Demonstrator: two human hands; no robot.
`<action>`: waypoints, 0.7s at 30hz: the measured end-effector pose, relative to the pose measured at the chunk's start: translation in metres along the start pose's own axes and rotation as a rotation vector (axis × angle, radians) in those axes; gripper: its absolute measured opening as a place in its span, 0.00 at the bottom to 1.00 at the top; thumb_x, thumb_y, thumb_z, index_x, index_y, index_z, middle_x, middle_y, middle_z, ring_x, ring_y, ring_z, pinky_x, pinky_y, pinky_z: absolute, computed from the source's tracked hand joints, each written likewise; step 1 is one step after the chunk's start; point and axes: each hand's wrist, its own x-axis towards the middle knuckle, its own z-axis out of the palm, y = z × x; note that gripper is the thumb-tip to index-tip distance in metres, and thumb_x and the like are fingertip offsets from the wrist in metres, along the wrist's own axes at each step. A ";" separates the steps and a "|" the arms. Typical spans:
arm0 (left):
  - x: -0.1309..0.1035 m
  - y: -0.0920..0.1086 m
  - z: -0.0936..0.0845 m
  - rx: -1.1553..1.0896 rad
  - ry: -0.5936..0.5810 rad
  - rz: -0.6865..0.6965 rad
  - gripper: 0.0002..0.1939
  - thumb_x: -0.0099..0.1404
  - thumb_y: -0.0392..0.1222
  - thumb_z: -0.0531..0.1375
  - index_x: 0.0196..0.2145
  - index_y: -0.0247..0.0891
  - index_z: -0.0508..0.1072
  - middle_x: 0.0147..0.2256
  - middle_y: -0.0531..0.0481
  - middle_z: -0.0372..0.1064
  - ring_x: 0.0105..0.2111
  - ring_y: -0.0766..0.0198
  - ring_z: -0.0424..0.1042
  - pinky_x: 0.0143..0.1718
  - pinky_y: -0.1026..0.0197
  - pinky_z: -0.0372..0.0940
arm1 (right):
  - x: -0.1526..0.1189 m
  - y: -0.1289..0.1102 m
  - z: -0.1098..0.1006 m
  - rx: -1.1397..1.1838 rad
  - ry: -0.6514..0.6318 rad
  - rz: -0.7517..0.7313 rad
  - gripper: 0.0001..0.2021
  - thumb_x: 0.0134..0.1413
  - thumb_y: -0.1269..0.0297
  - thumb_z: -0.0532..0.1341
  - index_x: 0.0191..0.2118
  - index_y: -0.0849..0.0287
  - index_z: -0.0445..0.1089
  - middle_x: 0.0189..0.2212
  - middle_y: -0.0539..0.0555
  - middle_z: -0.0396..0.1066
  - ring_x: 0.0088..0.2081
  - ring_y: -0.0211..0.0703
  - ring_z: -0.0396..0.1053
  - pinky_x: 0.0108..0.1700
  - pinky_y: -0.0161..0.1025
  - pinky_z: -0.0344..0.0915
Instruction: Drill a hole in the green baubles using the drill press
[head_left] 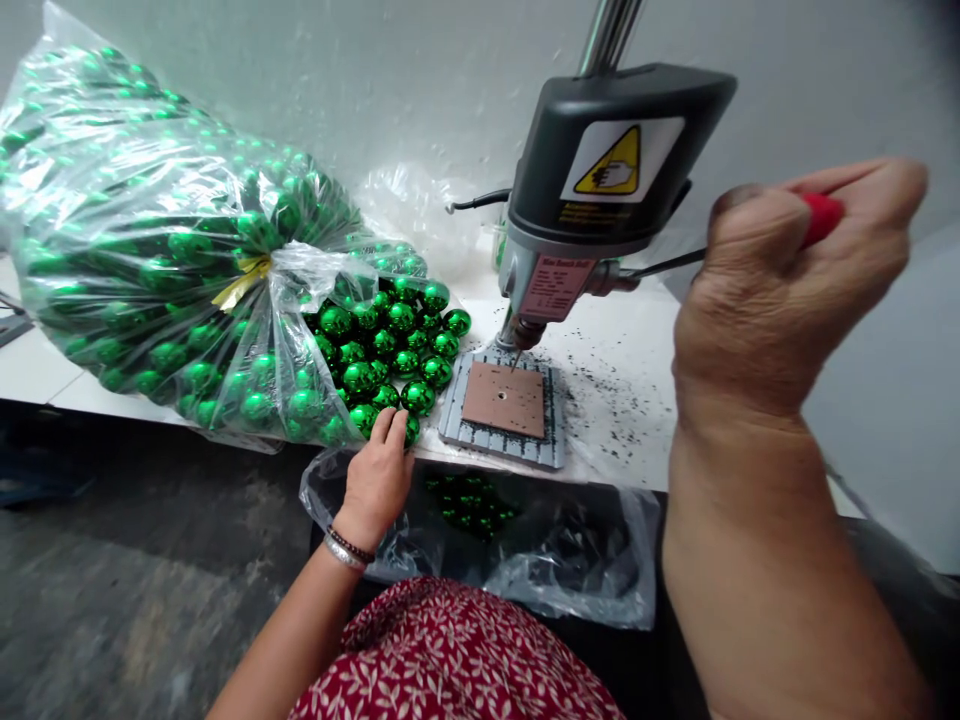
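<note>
My right hand (795, 290) is wrapped round the red knob (823, 218) on the feed lever of a small bench drill press (600, 180). The drill bit points down at a brown square board (491, 405) with a small hole, lying on the grooved grey base (454, 415). No ball sits on the board. My left hand (381, 470), with a dark bead bracelet and a silver bangle at the wrist, has its fingers closed over a shiny green ball (412, 430) at the table's front edge. Several more loose green balls (401, 318) lie just beyond it.
A big clear plastic bag (150, 230) full of green balls, tied with a yellow strip (244, 283), covers the table's left. Dark shavings (615, 390) are scattered right of the base. Below the table edge hangs an open plastic-lined container (637, 560) with green balls inside.
</note>
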 end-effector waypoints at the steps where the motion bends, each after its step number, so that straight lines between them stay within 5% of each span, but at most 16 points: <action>1: 0.001 0.000 -0.001 0.050 -0.033 0.000 0.29 0.63 0.33 0.55 0.61 0.39 0.59 0.62 0.38 0.56 0.51 0.51 0.71 0.44 0.54 0.72 | 0.000 0.000 0.000 -0.002 0.000 0.001 0.10 0.55 0.61 0.49 0.32 0.63 0.60 0.28 0.42 0.62 0.36 0.24 0.62 0.41 0.37 0.56; 6: 0.011 0.005 -0.001 0.150 -0.097 0.003 0.28 0.64 0.39 0.55 0.62 0.38 0.58 0.62 0.36 0.56 0.44 0.49 0.75 0.38 0.52 0.73 | -0.002 -0.002 -0.002 -0.002 0.003 0.009 0.10 0.57 0.61 0.50 0.31 0.63 0.59 0.30 0.44 0.63 0.36 0.24 0.63 0.42 0.36 0.57; 21: 0.006 0.001 0.017 -0.293 -0.016 0.112 0.26 0.61 0.38 0.59 0.56 0.40 0.60 0.57 0.39 0.61 0.56 0.52 0.65 0.56 0.50 0.64 | -0.004 0.005 0.002 0.041 0.041 -0.047 0.10 0.56 0.61 0.51 0.32 0.62 0.60 0.29 0.46 0.62 0.34 0.27 0.62 0.40 0.38 0.56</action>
